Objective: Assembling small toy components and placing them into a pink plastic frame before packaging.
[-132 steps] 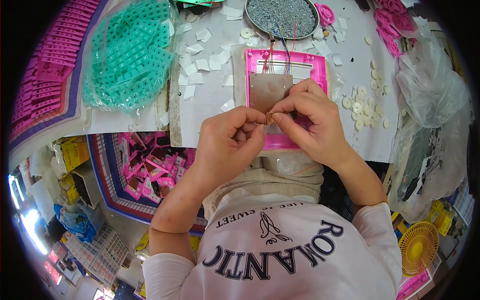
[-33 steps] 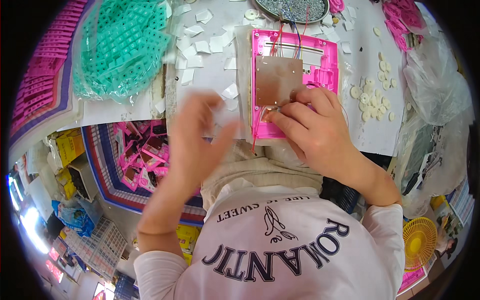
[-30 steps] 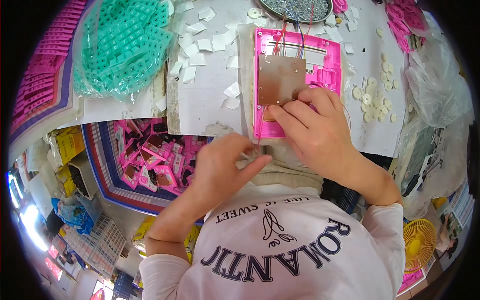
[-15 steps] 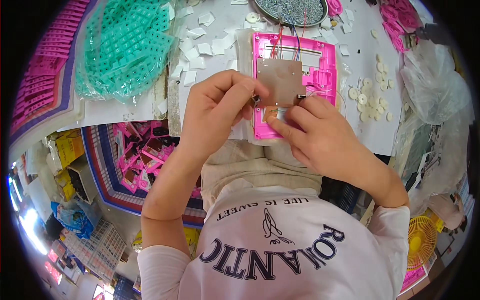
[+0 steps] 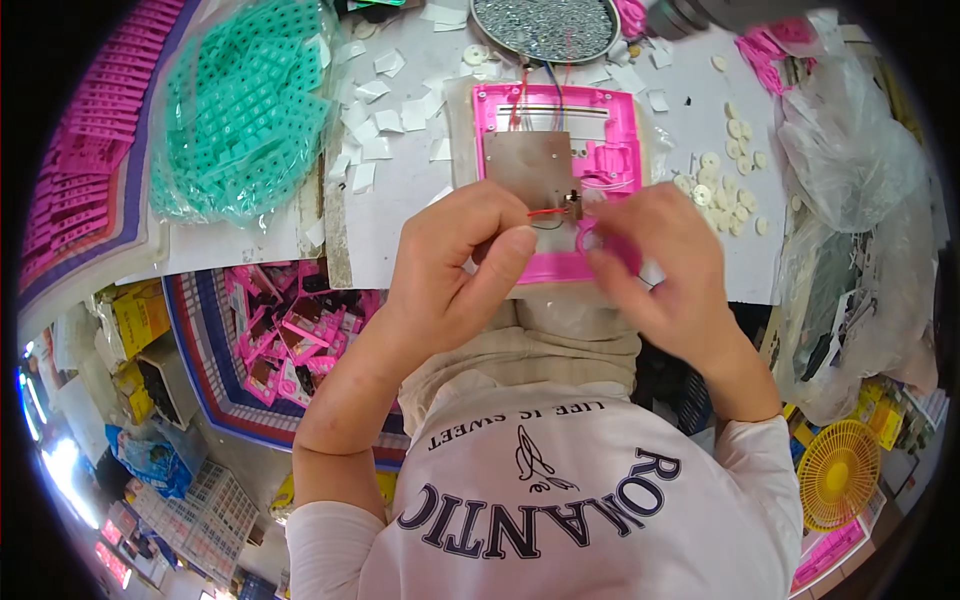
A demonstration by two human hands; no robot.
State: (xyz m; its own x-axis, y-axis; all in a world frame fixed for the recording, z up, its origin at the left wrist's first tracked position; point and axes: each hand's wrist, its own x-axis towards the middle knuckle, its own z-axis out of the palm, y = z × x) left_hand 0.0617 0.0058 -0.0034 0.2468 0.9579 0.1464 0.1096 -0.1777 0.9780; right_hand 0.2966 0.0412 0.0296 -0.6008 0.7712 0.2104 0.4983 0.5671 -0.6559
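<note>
- Pink rectangular plastic casing [image 5: 560, 268] lies in the middle of the white-covered bench [image 5: 390, 220], close to the person, with its inner side facing up.
- Brown square circuit board [image 5: 525, 160] is over the left part of the casing; thin red and dark wires [image 5: 518, 105] show at its far side.
- Left hand [image 5: 450, 260] is at the near left corner of the casing; its thumb and fingertips come together and seem to pinch a short red wire [image 5: 545, 212].
- Right hand [image 5: 665, 265] is over the near right part, thumb apart from fingers; it is blurred, so I cannot tell whether it grasps anything.
- Round metal tray [image 5: 505, 50] with small grey metal pieces [image 5: 550, 22] stands beyond the casing.
- Small white paper pieces [image 5: 388, 122] are scattered at left; cream plastic discs [image 5: 728, 205] lie at right.
- Clear plastic bag with turquoise square keys [image 5: 245, 120] is at the far left.
</note>
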